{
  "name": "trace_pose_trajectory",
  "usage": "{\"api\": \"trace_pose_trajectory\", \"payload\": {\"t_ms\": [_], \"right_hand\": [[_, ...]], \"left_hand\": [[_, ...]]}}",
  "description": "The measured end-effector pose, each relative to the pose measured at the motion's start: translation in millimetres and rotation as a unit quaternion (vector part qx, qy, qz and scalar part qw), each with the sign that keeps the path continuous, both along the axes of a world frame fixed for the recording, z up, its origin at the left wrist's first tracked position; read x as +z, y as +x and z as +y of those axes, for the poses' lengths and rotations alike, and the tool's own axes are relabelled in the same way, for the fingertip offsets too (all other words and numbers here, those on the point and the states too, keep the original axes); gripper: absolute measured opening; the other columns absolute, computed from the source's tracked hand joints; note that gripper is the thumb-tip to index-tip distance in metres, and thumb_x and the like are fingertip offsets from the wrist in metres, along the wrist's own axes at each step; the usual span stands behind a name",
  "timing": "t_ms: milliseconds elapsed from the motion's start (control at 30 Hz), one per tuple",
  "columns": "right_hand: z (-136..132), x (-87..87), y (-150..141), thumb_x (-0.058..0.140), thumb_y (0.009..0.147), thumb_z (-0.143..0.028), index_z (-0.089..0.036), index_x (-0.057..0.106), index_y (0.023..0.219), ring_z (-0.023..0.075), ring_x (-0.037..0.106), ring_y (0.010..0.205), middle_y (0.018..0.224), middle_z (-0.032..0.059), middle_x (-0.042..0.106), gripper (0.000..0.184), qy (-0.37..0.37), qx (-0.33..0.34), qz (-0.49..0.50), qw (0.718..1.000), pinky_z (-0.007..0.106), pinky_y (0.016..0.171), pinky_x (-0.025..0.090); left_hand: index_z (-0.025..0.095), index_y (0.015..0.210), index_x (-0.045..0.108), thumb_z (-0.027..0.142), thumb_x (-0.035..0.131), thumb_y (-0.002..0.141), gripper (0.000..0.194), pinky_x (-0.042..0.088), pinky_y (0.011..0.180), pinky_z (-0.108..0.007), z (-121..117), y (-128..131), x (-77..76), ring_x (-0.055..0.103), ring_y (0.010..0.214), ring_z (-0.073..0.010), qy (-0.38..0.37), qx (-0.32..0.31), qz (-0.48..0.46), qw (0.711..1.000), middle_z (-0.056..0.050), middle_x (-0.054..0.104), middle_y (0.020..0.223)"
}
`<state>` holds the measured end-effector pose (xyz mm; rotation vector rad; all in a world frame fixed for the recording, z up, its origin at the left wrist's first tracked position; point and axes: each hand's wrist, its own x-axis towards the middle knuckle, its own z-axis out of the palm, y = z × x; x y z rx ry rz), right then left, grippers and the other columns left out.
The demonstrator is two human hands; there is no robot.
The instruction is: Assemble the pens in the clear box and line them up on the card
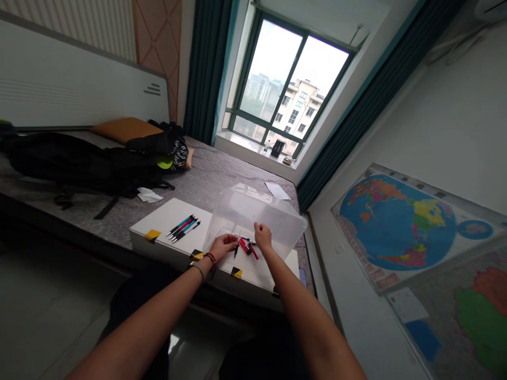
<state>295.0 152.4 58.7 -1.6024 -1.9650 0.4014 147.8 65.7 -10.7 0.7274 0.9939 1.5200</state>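
Note:
My left hand (222,247), with bands round its wrist, has its fingers drawn together beside a small heap of pen parts. A thin black piece (236,251) shows at its fingertips; whether it is gripped is unclear. My right hand (263,236) is closed and raised just right of the heap, and whatever it holds is hidden. Between the hands lie red pen parts (244,246) and dark ones on the white board (263,269). Behind them a clear plastic bin (269,211) stands tilted. To the left, several assembled pens (182,228) lie side by side.
Yellow-and-black tape (152,235) marks the white surface's front edge. Behind is a grey bed surface (214,169) with a crumpled tissue (149,195), a white paper (277,190) and a black bag (79,163). A wall with a world map (400,221) bounds the right.

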Motion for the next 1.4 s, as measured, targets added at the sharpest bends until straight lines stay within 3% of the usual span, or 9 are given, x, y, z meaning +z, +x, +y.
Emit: {"api": "trace_pose_trajectory", "payload": {"t_ms": [233, 333, 433, 533, 733, 867, 1000, 1200, 1400], "right_hand": [[1, 3.5, 11, 0.034, 0.095, -0.047, -0.016, 0.066, 0.061, 0.0142, 0.06, 0.058, 0.056, 0.0034, 0.064, 0.055, -0.105, 0.054, 0.008, 0.993, 0.022, 0.065, 0.04], [-2, 8.1, 14, 0.029, 0.096, -0.041, -0.016, 0.07, 0.062, 0.0155, 0.065, 0.065, 0.058, 0.0048, 0.068, 0.059, -0.082, 0.037, 0.014, 0.996, 0.022, 0.075, 0.043], [-2, 13.4, 16, 0.037, 0.092, -0.025, -0.015, 0.074, 0.071, 0.0167, 0.067, 0.076, 0.06, 0.0056, 0.07, 0.043, -0.06, 0.042, 0.019, 0.997, 0.022, 0.08, 0.043], [-1, 17.3, 18, 0.042, 0.084, -0.014, -0.013, 0.075, 0.08, 0.0167, 0.067, 0.071, 0.055, 0.006, 0.068, 0.033, -0.064, 0.039, 0.024, 0.997, 0.022, 0.075, 0.044], [0, 21.0, 22, 0.048, 0.081, -0.014, -0.012, 0.071, 0.061, 0.0187, 0.065, 0.062, 0.054, 0.011, 0.067, 0.032, -0.025, -0.008, -0.042, 0.999, 0.025, 0.071, 0.045], [1, 16.5, 24, 0.037, 0.088, -0.021, -0.015, 0.068, 0.055, 0.0174, 0.065, 0.062, 0.055, 0.0088, 0.067, 0.045, -0.001, -0.033, -0.002, 0.999, 0.024, 0.072, 0.046], [6, 8.2, 25, 0.031, 0.092, -0.034, -0.016, 0.068, 0.059, 0.0153, 0.066, 0.06, 0.059, 0.007, 0.068, 0.052, -0.073, -0.007, 0.017, 0.997, 0.022, 0.066, 0.048], [10, -3.9, 29, 0.066, 0.072, -0.025, -0.014, 0.068, 0.068, 0.0158, 0.061, 0.046, 0.057, 0.0062, 0.067, 0.011, -0.266, 0.055, -0.083, 0.959, 0.023, 0.05, 0.046], [8, -8.6, 32, 0.074, 0.069, -0.029, -0.015, 0.066, 0.066, 0.0154, 0.06, 0.043, 0.05, 0.0041, 0.063, 0.016, -0.278, 0.064, -0.103, 0.953, 0.023, 0.046, 0.045]], "left_hand": [[0.014, 0.082, 0.066, 0.036, 0.088, 0.048, 0.047, 0.054, 0.075, -0.03, 1, 0, -1.4, 0.067, 0.078, -0.0167, -0.004, -0.004, -0.004, 1.0, -0.005, 0.071, 0.082], [0.014, 0.082, 0.065, 0.036, 0.088, 0.048, 0.047, 0.054, 0.076, -0.032, 1, 0, -1.4, 0.067, 0.079, -0.0169, -0.007, -0.004, -0.001, 1.0, -0.005, 0.071, 0.083], [0.014, 0.082, 0.064, 0.035, 0.088, 0.048, 0.047, 0.054, 0.077, -0.033, 2, 0, -1.9, 0.067, 0.079, -0.0171, -0.011, -0.004, 0.003, 1.0, -0.005, 0.071, 0.082], [0.015, 0.083, 0.064, 0.036, 0.087, 0.051, 0.045, 0.054, 0.078, -0.033, 2, -1, -3.2, 0.067, 0.08, -0.0174, -0.009, -0.007, 0.017, 1.0, -0.005, 0.071, 0.082], [0.015, 0.085, 0.064, 0.038, 0.086, 0.053, 0.044, 0.055, 0.08, -0.035, 3, -2, -7.4, 0.068, 0.083, -0.0186, -0.003, -0.013, 0.024, 1.0, -0.006, 0.071, 0.084], [0.015, 0.086, 0.064, 0.038, 0.086, 0.054, 0.045, 0.055, 0.081, -0.036, 4, -2, -9.0, 0.068, 0.083, -0.0186, -0.003, -0.014, 0.026, 1.0, -0.006, 0.072, 0.086], [0.015, 0.086, 0.064, 0.037, 0.086, 0.054, 0.045, 0.055, 0.082, -0.036, 3, -3, -8.6, 0.068, 0.083, -0.0182, -0.001, -0.019, 0.025, 1.0, -0.006, 0.071, 0.085], [0.014, 0.085, 0.065, 0.036, 0.086, 0.054, 0.043, 0.055, 0.078, -0.032, 3, -2, -7.9, 0.067, 0.081, -0.0172, 0.003, -0.02, 0.015, 1.0, -0.006, 0.071, 0.085], [0.014, 0.083, 0.065, 0.034, 0.087, 0.052, 0.043, 0.055, 0.076, -0.033, 3, -1, -6.6, 0.068, 0.079, -0.0181, 0.001, -0.013, 0.008, 1.0, -0.007, 0.072, 0.083]]}}
